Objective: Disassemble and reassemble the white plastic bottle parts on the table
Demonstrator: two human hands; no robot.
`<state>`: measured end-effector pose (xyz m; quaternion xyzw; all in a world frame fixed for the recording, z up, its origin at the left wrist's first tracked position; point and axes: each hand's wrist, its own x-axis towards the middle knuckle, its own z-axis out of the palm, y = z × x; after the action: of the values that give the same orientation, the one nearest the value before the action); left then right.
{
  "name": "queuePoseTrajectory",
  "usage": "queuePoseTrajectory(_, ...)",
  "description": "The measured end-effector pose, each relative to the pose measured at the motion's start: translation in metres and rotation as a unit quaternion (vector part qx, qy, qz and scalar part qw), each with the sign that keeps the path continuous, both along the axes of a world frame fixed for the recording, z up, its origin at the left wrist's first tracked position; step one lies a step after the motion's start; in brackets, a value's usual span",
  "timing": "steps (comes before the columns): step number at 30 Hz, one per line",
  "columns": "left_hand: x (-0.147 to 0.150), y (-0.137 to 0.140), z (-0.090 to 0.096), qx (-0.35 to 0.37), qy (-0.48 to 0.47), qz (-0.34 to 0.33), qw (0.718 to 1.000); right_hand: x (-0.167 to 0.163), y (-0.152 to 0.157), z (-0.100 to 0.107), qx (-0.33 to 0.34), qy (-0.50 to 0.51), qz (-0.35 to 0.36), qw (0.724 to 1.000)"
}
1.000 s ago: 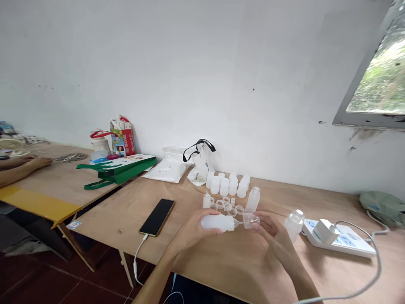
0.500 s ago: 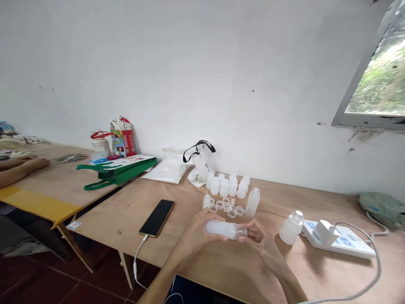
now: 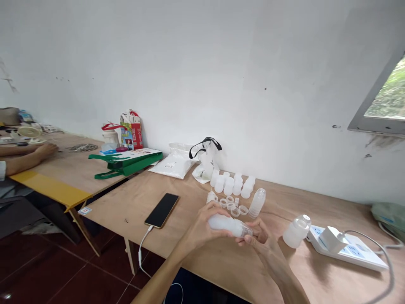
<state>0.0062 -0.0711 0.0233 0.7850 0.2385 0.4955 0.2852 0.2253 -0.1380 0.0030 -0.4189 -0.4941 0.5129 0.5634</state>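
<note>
My left hand [image 3: 204,226] is wrapped round the frosted white body of a small baby bottle [image 3: 224,223], held sideways just above the table. At its right end is a clear cap [image 3: 247,230], which the fingers of my right hand [image 3: 260,238] grip. Behind my hands lie several translucent rings [image 3: 234,212], and a stack of clear caps [image 3: 257,202] stands to their right. Several frosted bottle bodies [image 3: 228,185] stand in rows farther back. To the right of my hands, a bottle with a clear cap [image 3: 296,232] stands upright.
A phone [image 3: 162,210] on a charging cable lies to the left. On the right is a power strip [image 3: 348,251] with a plugged-in charger. White plastic packages [image 3: 174,164] and a green bag [image 3: 129,162] lie farther back. Another person's hand [image 3: 46,150] rests on the neighbouring table.
The view has turned slightly left, so the scene sits farther right. The bottle's capped end tilts lower, and my right fingers have shifted on the cap. Both hands keep hold.
</note>
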Motion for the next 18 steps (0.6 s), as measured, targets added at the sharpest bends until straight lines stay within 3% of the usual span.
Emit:
queuePoseTrajectory(3,0.004,-0.003,-0.004,0.003,0.005,0.009,1.0,0.005,0.0,0.0,0.005,0.015,0.007,1.0)
queuePoseTrajectory(6,0.008,-0.008,-0.007,0.013,0.024,0.012,1.0,0.006,-0.003,-0.004,-0.032,0.022,0.042,0.998)
queuePoseTrajectory(9,0.007,-0.014,-0.003,0.054,0.038,0.029,0.997,-0.004,-0.007,-0.014,-0.075,0.061,0.095,0.991)
queuePoseTrajectory(12,0.001,-0.016,0.003,0.065,0.038,0.053,0.996,-0.017,-0.005,-0.021,-0.082,0.101,0.097,0.987)
queuePoseTrajectory(15,-0.004,-0.014,0.006,-0.007,0.043,0.042,0.998,-0.019,0.001,-0.017,-0.078,0.081,0.078,0.991)
queuePoseTrajectory(18,-0.004,-0.01,0.001,-0.097,0.081,0.013,0.992,-0.006,0.004,-0.004,-0.035,0.015,0.004,0.999)
